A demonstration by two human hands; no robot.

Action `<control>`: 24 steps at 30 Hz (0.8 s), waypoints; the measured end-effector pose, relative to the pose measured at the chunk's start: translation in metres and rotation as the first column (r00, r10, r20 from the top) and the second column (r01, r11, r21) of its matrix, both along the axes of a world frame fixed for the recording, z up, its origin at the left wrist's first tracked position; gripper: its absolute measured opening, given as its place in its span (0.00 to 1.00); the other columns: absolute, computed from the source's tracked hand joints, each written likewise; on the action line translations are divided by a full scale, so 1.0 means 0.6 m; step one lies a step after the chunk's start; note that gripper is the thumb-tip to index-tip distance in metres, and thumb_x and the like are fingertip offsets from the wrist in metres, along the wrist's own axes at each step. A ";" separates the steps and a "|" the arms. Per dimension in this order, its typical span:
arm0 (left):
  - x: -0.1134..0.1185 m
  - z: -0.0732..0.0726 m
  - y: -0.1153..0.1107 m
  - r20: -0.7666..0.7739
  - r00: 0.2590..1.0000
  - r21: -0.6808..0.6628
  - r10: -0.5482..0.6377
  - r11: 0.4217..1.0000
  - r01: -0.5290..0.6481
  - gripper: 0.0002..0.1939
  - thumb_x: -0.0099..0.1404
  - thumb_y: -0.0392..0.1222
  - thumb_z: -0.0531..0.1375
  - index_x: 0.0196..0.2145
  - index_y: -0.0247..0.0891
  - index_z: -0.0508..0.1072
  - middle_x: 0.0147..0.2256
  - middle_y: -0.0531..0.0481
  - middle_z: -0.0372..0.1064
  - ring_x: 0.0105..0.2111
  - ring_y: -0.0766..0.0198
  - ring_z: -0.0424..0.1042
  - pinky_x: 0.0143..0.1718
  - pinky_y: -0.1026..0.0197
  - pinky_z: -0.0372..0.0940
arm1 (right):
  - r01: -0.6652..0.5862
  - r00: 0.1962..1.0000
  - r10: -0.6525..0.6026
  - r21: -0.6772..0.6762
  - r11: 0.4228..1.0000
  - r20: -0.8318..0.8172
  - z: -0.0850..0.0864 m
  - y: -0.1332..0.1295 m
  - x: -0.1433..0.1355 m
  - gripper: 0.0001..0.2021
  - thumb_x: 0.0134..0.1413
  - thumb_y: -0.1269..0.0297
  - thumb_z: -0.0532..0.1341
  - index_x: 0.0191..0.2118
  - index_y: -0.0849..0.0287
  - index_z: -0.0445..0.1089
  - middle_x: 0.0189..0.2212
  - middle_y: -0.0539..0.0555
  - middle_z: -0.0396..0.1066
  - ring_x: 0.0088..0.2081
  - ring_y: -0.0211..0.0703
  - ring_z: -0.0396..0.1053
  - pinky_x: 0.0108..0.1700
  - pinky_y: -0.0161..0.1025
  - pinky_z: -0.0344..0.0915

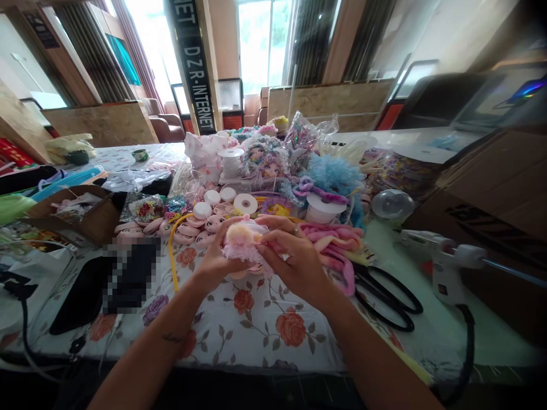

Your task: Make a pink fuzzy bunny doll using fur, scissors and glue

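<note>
A small fluffy craft piece is between my hands at the middle of the table. It has a pale peach-yellow fuzzy top and lilac-pink frilly trim; its exact kind I cannot make out. My left hand curls around its left side and underside, gripping it. From the right, my right hand presses fingers and thumb together on its edge, with a ring on one finger. Beyond them lie several pale doll heads with painted eyes. Pink and yellow fuzzy stems lie just right of my right hand.
Black-handled scissors lie at the right, near a white glue gun and a cardboard box. Ribbon spools and blue fluff are heaped behind. A dark phone-like slab lies left on the floral tablecloth.
</note>
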State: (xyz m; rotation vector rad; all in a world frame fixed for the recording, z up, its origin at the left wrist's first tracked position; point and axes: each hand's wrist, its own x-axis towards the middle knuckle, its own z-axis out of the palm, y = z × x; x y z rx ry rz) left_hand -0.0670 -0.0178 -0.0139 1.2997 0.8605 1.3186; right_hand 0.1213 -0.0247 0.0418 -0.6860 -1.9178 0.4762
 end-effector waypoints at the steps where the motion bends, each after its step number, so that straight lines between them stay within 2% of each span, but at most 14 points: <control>1: 0.000 0.000 0.000 -0.001 1.000 0.000 0.008 1.000 -0.008 0.38 0.45 0.39 0.72 0.54 0.41 0.67 0.44 0.45 0.71 0.43 0.54 0.70 0.41 0.58 0.67 | -0.003 1.000 0.003 -0.021 1.000 -0.013 0.000 0.000 0.000 0.04 0.60 0.70 0.58 0.34 0.55 0.68 0.49 0.58 0.69 0.52 0.47 0.68 0.52 0.45 0.66; 4: 0.004 0.007 -0.001 -0.008 1.000 0.009 0.028 1.000 -0.028 0.39 0.43 0.39 0.73 0.53 0.42 0.67 0.46 0.45 0.70 0.43 0.54 0.70 0.41 0.58 0.67 | -0.010 0.999 0.008 -0.057 0.998 -0.038 -0.001 0.000 0.000 0.04 0.59 0.69 0.58 0.33 0.55 0.68 0.48 0.58 0.69 0.52 0.47 0.68 0.51 0.44 0.68; 7: 0.009 0.021 -0.004 -0.014 0.999 0.035 0.029 0.999 -0.028 0.40 0.43 0.39 0.73 0.54 0.43 0.66 0.51 0.45 0.67 0.44 0.54 0.69 0.42 0.58 0.67 | 0.004 1.000 -0.005 -0.031 0.999 -0.002 0.000 0.002 0.003 0.03 0.59 0.69 0.59 0.34 0.55 0.69 0.51 0.58 0.68 0.54 0.47 0.66 0.54 0.47 0.66; 11: 0.009 0.034 -0.006 -0.112 0.992 0.106 0.058 0.993 -0.047 0.39 0.44 0.39 0.72 0.54 0.45 0.65 0.55 0.46 0.63 0.48 0.53 0.67 0.45 0.60 0.65 | 0.049 0.990 -0.062 0.106 0.993 0.123 0.005 0.004 0.008 0.05 0.59 0.70 0.57 0.35 0.54 0.69 0.53 0.58 0.66 0.57 0.50 0.63 0.56 0.51 0.64; 16: 0.005 0.030 -0.001 -0.284 0.944 0.226 0.167 0.969 -0.103 0.39 0.43 0.39 0.73 0.53 0.46 0.65 0.54 0.48 0.64 0.49 0.53 0.67 0.47 0.60 0.63 | 0.042 0.932 -0.115 0.212 0.976 0.345 0.017 0.004 0.011 0.06 0.59 0.71 0.57 0.36 0.57 0.72 0.54 0.62 0.67 0.59 0.56 0.60 0.58 0.58 0.62; 21: 0.003 0.028 0.002 -0.336 0.923 0.255 0.189 0.961 -0.104 0.40 0.42 0.38 0.73 0.53 0.44 0.65 0.54 0.47 0.64 0.52 0.50 0.64 0.50 0.56 0.62 | 0.009 0.894 -0.095 0.194 0.981 0.438 0.026 0.006 0.012 0.08 0.60 0.70 0.56 0.40 0.56 0.73 0.55 0.60 0.68 0.60 0.57 0.59 0.60 0.60 0.58; 24: 0.004 0.031 0.000 -0.273 0.954 0.196 0.126 0.978 -0.073 0.40 0.42 0.37 0.73 0.53 0.45 0.66 0.53 0.47 0.64 0.50 0.52 0.66 0.48 0.58 0.63 | -0.044 0.921 0.004 0.094 0.995 0.389 0.026 0.011 0.014 0.07 0.60 0.71 0.56 0.37 0.56 0.72 0.54 0.60 0.68 0.59 0.54 0.60 0.59 0.57 0.59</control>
